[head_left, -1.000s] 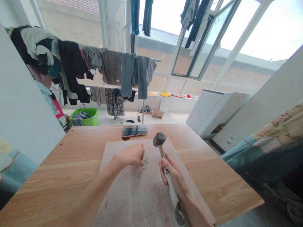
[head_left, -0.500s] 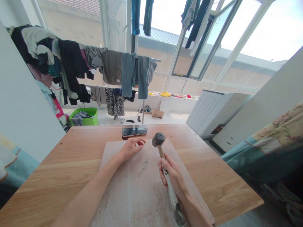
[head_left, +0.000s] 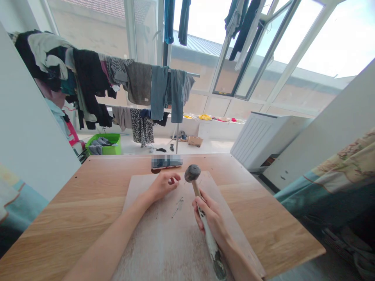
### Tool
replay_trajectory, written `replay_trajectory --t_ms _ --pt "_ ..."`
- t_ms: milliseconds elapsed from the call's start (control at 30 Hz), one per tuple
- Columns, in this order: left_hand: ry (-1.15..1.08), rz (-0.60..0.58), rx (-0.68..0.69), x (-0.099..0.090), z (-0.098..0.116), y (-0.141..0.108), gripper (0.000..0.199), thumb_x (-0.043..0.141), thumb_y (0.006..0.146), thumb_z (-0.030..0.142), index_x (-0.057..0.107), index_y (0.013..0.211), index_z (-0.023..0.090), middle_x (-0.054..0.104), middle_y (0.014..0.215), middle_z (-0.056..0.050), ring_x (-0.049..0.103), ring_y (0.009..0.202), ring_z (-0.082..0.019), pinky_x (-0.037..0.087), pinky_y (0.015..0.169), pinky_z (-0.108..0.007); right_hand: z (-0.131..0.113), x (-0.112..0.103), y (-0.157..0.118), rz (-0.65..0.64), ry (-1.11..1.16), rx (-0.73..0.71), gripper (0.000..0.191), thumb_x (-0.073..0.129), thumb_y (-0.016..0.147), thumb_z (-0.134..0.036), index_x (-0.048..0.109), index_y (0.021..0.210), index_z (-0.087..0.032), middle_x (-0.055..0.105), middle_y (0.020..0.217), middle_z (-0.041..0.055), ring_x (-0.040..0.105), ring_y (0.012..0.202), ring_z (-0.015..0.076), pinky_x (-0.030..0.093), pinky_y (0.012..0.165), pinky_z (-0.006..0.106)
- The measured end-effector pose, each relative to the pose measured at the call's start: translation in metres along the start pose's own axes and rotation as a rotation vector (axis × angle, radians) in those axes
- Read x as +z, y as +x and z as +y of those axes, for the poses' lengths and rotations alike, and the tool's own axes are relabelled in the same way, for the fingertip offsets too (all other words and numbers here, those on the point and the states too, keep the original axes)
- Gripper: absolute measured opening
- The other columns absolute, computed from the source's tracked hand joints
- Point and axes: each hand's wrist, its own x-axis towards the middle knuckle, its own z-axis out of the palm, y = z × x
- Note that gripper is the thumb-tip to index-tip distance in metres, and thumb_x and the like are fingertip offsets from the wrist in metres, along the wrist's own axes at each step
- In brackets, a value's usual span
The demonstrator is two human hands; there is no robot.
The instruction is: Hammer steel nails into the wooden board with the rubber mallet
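Note:
My right hand (head_left: 209, 212) is wrapped around the worn, paint-flaked handle of a rubber mallet (head_left: 192, 173), whose dark head is raised at the far end. A pale, scuffed wooden board (head_left: 164, 242) lies beneath both hands. My left hand (head_left: 165, 185) rests near the board's far edge, its fingers loosely curled and apart, with nothing visible in them. Just right of its fingertips, thin nail-like pieces show beside the mallet head, too small to make out well. Several loose nails (head_left: 177, 207) lie on the board between my hands.
The board sits on a wooden table (head_left: 73, 218). A phone (head_left: 166, 161) stands at the table's far edge. Beyond are a green basket (head_left: 115, 144) with clothes, a laden drying rack (head_left: 193, 74) and a white cabinet (head_left: 263, 136). Curtains (head_left: 331, 183) hang at the right.
The mallet head has shifted slightly left, toward my left hand, and my right hand has moved with it. My left hand stays in nearly the same place, its fingers slightly more parted.

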Motion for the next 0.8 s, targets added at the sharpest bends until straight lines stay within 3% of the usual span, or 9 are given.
replay_trajectory --t_ms 267,567,800 --pt "-0.024 0.009 0.007 0.001 -0.0024 0.0016 0.024 0.062 0.08 0.017 0.071 0.103 0.017 0.075 0.082 -0.001 0.064 0.07 -0.013 0.051 0.069 -0.024 0.0047 0.0048 0.0004 -0.043 0.021 0.001 0.035 0.06 0.089 -0.054 0.053 0.088 -0.02 0.048 0.057 -0.0097 0.034 0.029 0.0025 0.034 0.024 0.013" --pt "-0.025 0.035 0.039 0.0005 -0.0019 0.0022 0.031 0.062 0.075 0.006 0.069 0.103 0.018 0.075 0.079 0.001 0.063 0.065 -0.011 0.05 0.066 -0.021 0.0057 0.0071 -0.0004 -0.098 0.047 0.026 0.035 0.063 0.088 -0.053 0.054 0.093 -0.02 0.053 0.073 -0.0073 0.039 0.031 0.0008 0.035 0.023 0.013" --pt "-0.03 0.034 0.037 -0.0022 0.0054 0.0021 0.032 0.061 0.074 0.003 0.07 0.101 0.017 0.075 0.077 0.001 0.063 0.065 -0.011 0.05 0.066 -0.021 0.009 0.0062 -0.0001 -0.12 0.053 0.025 0.03 0.06 0.091 -0.049 0.054 0.095 -0.02 0.052 0.073 -0.0075 0.039 0.031 0.0003 0.035 0.024 0.012"
